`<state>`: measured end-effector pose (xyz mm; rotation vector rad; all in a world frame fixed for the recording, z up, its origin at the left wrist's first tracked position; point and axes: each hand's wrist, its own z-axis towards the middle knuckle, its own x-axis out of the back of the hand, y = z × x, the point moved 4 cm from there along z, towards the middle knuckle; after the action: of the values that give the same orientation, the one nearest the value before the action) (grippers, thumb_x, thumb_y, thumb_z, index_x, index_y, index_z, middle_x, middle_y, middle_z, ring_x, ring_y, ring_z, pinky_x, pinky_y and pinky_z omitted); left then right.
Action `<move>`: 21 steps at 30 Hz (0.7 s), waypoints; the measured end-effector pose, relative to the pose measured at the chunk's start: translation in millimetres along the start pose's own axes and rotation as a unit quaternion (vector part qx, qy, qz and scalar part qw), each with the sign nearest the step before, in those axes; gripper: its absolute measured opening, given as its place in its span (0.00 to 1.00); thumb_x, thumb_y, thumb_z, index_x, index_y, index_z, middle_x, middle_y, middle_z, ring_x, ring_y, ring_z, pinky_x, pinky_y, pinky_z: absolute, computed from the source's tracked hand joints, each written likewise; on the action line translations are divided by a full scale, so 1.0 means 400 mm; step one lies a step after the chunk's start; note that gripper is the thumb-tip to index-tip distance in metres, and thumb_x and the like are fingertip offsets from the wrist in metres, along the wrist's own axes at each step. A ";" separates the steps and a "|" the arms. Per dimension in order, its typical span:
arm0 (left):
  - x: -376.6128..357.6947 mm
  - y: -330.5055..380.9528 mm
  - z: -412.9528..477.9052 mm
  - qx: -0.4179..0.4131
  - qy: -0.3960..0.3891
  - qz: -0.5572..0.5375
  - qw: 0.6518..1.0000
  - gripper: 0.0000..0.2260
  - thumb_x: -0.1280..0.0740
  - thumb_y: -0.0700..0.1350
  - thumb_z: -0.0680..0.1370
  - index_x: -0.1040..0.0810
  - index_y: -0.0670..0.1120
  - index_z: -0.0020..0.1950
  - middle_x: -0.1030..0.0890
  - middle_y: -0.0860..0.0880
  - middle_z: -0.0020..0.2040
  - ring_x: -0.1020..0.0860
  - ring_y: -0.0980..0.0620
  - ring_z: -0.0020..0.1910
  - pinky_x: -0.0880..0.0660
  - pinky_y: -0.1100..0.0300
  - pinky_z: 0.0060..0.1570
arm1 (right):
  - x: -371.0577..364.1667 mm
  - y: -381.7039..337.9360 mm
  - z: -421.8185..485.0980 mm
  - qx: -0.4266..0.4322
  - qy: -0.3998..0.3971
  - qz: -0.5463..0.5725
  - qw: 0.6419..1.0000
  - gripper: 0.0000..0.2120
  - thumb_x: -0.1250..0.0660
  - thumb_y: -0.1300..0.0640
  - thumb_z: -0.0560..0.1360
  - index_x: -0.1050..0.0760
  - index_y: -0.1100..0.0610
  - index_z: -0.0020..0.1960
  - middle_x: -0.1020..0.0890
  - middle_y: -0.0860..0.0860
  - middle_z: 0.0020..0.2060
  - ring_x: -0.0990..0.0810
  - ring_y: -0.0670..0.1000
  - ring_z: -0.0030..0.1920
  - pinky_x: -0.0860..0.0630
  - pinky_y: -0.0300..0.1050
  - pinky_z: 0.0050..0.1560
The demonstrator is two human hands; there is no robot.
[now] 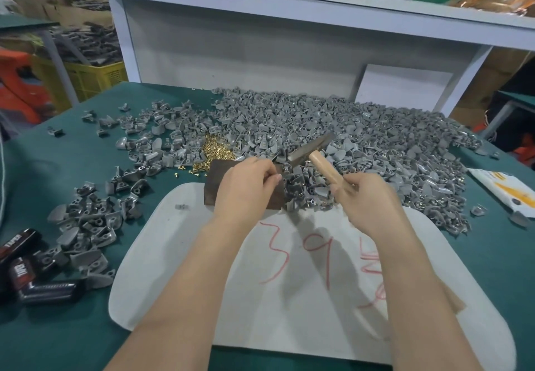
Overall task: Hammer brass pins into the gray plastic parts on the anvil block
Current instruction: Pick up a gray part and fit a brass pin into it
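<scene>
My left hand lies over the dark anvil block and pinches a small gray plastic part at the block's right side. My right hand grips the wooden handle of a hammer. The metal head is raised just above and right of the pinched part. A heap of brass pins lies behind the block, with a few loose pins to its left. Whether a pin sits in the held part is hidden by my fingers.
A big pile of gray plastic parts covers the green table behind and right. A smaller pile lies at the left. A white pad with red marks lies under my arms. Dark tape rolls sit at the left edge, a white packet at the right.
</scene>
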<state>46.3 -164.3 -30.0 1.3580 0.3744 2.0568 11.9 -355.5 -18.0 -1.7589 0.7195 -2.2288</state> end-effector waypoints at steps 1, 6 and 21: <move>-0.001 -0.003 0.000 0.007 0.004 -0.003 1.000 0.05 0.34 0.47 0.78 0.20 0.47 0.48 0.23 0.51 0.43 0.25 0.50 0.45 0.31 0.58 0.44 | 0.008 0.000 -0.008 0.008 0.006 -0.003 1.000 0.08 0.38 0.51 0.77 0.23 0.53 0.49 0.23 0.50 0.32 0.22 0.56 0.35 0.32 0.44 0.33; -0.005 -0.005 -0.001 0.013 0.007 -0.022 1.000 0.03 0.34 0.43 0.78 0.21 0.46 0.49 0.21 0.49 0.46 0.24 0.49 0.47 0.27 0.54 0.47 | 0.010 -0.003 -0.053 0.042 -0.026 0.021 0.999 0.05 0.38 0.56 0.77 0.31 0.52 0.52 0.20 0.51 0.44 0.19 0.57 0.42 0.23 0.53 0.42; -0.001 -0.013 -0.003 -0.011 0.021 -0.051 0.998 0.01 0.33 0.38 0.76 0.23 0.44 0.45 0.22 0.49 0.42 0.25 0.48 0.44 0.27 0.50 0.45 | 0.022 -0.049 -0.099 0.112 0.043 0.035 0.992 0.21 0.37 0.54 0.77 0.31 0.35 0.66 0.20 0.46 0.54 0.22 0.54 0.51 0.25 0.48 0.50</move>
<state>47.0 -160.7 -33.8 1.2578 0.4290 2.0032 -25.7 -333.2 -7.4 -1.5165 0.5161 -2.2513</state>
